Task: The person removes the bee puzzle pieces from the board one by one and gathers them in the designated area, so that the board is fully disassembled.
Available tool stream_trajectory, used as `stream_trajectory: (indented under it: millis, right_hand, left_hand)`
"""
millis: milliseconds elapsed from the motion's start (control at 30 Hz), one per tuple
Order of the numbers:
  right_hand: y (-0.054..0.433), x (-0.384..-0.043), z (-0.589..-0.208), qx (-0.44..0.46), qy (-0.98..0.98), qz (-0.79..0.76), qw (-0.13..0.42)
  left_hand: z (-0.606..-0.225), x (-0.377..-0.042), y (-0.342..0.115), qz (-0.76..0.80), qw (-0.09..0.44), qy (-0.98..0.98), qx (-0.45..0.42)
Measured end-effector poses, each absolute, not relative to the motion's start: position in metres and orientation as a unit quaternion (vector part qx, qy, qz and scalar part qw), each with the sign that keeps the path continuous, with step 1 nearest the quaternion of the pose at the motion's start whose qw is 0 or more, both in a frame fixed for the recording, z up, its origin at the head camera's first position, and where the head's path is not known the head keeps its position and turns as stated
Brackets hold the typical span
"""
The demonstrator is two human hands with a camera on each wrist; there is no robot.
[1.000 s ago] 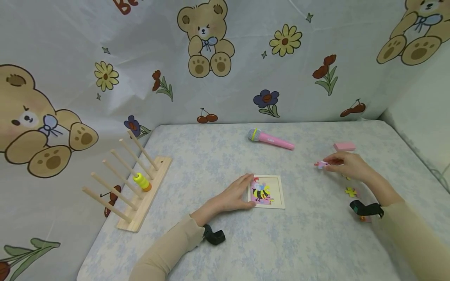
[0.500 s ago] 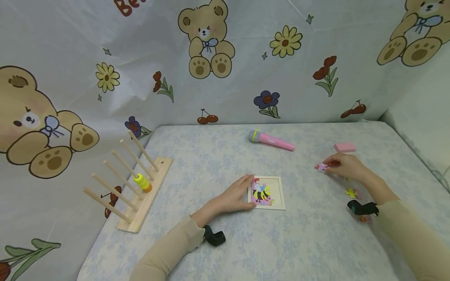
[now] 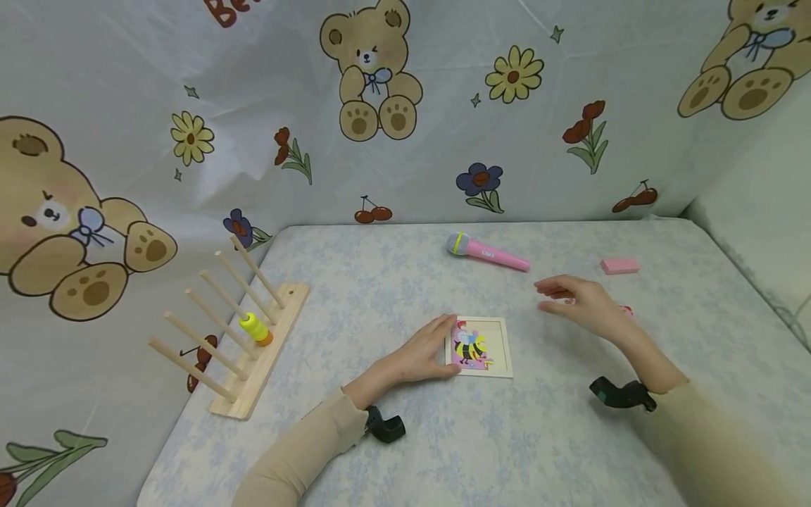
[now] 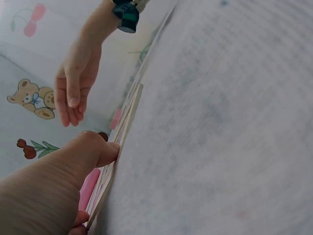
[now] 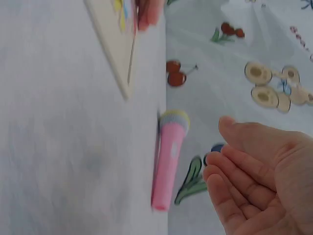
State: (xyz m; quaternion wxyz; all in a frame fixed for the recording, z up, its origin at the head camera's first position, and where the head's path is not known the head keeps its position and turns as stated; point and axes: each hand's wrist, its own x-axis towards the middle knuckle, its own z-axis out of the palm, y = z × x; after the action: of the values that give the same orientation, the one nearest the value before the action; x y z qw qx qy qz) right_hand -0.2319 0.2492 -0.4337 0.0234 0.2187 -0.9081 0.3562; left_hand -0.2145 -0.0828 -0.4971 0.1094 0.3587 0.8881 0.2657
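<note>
A square wooden puzzle board (image 3: 500, 346) lies on the table, its left half filled with bee-picture pieces (image 3: 470, 346). My left hand (image 3: 415, 354) holds the board's left side, thumb at the near edge and fingertips at the far corner. In the left wrist view the thumb (image 4: 108, 152) presses the board's edge. My right hand (image 3: 586, 306) hovers to the right of the board, fingers loosely bent and thumb apart. The right wrist view shows its palm (image 5: 254, 181) with nothing in it. A pink puzzle piece (image 3: 627, 310) shows behind this hand; other pieces are mostly hidden.
Beyond the board lies a pink toy microphone (image 3: 489, 252). A pink block (image 3: 620, 266) sits at the back right. On the left stands a wooden peg rack (image 3: 288, 299) with yellow and orange beads (image 3: 256, 329) on one peg. A printed cloth (image 3: 431, 162) hangs behind the table.
My right hand has let go of the pink puzzle piece it was pinching and moved left, closer to the board. The left hand and the board stay where they were.
</note>
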Motion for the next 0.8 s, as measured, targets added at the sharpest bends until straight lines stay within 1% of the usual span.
stream_trajectory:
  millis: [167, 333, 567, 800]
  right_hand:
    - [0.201, -0.216, -0.443, 0.243, -0.882, 0.403, 0.0]
    - [0.17, -0.21, -0.46, 0.266, -0.866, 0.423, -0.02]
    - [0.158, -0.206, -0.479, 0.279, -0.884, 0.375, -0.007]
    - [0.155, -0.202, -0.479, 0.305, -0.878, 0.369, 0.006]
  left_hand:
    - [-0.497, -0.215, -0.084, 0.267, 0.112, 0.888, 0.358]
    - [-0.498, -0.215, -0.084, 0.269, 0.115, 0.888, 0.355]
    - [-0.501, -0.216, -0.084, 0.267, 0.103, 0.884, 0.369]
    - [-0.5, -0.216, -0.084, 0.265, 0.097, 0.886, 0.368]
